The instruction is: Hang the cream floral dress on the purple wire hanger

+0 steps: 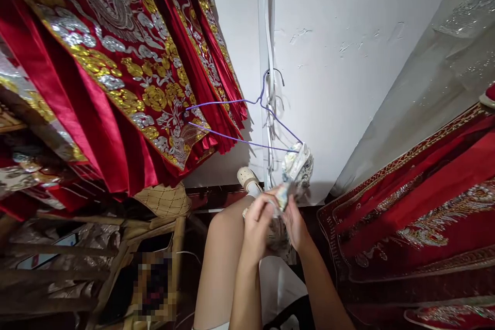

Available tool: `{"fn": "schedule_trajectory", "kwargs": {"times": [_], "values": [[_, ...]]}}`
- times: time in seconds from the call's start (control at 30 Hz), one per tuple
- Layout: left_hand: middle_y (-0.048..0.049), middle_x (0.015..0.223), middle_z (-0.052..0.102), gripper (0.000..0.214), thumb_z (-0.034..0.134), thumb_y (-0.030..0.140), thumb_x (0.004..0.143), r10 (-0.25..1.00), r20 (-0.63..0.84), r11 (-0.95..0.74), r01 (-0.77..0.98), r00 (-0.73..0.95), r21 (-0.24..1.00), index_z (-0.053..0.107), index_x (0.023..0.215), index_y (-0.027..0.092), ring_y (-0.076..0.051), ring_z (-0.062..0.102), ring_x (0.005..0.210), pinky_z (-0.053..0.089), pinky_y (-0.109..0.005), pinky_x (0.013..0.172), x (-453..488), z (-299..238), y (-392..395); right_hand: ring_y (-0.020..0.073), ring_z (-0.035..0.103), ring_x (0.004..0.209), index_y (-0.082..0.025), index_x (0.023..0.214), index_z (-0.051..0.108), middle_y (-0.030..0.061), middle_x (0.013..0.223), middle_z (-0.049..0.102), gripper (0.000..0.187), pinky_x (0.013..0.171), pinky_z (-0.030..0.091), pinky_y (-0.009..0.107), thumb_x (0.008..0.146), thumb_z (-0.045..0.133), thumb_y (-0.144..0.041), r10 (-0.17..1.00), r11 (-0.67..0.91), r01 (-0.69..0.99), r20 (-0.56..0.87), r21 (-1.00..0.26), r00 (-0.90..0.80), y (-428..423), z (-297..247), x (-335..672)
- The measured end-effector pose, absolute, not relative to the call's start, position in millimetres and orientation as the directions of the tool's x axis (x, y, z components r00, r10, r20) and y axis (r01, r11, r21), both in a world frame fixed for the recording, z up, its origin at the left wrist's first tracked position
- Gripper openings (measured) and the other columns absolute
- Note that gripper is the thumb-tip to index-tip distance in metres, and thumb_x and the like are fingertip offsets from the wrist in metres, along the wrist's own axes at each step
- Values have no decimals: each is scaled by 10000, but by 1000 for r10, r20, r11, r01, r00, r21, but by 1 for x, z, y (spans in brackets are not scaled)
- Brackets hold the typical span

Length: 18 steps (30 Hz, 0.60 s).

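Note:
My left hand (260,220) and my right hand (294,223) are close together over my lap. Both are closed, with fingers pinching a thin, pale patterned fabric piece (297,167) with bluish and yellowish marks. Its upper part is bunched around the right end of a purple wire hanger (260,101), and more of the cloth drops below my hands. The hanger's left end lies in front of a red embroidered garment (154,82). Its hook is at white straps (269,36) hanging down the wall, though I cannot tell whether it is hooked on them.
On the right is another red garment (386,206) with beadwork, below clear plastic-like covering (421,87). A wooden chair (180,237) stands at lower left, with a phone (58,250) near it. My knee (224,227) and a cream clog (247,178) are below the hanger.

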<state>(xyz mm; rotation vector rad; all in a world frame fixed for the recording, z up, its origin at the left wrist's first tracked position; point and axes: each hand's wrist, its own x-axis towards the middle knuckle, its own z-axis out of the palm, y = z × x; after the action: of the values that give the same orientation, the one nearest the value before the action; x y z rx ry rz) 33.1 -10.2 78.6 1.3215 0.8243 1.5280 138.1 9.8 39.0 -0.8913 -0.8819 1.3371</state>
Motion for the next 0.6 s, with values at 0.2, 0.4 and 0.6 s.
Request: {"fn": "schedule_trajectory", "kwargs": {"times": [0.2,0.4,0.6], "values": [[-109,1375,659,243,579,419,1008,880,423,-454,120,215,883,712,1059,222,-284,554,1350,376,-413,1172,1,105,-7,306,659,963,-228,954,728,94,921,715,679,764,514,390,734,636,-864,954,-243,-431,-134,-869,-268,8,60,144],[-120,1229,705,656,325,693,1017,795,262,-412,170,547,895,666,1235,178,-278,624,1182,439,-380,1082,-29,105,24,116,492,581,-158,641,636,-15,613,559,392,576,373,262,667,883,-461,669,-213,-43,-114,-976,-735,29,102,159],[-32,865,663,585,470,702,960,769,-15,-287,367,639,885,660,912,151,-195,571,827,471,-275,757,-53,86,18,119,489,573,-159,664,634,-20,613,560,291,534,343,242,641,842,-361,767,-30,27,-40,-999,-640,54,135,187]]}}
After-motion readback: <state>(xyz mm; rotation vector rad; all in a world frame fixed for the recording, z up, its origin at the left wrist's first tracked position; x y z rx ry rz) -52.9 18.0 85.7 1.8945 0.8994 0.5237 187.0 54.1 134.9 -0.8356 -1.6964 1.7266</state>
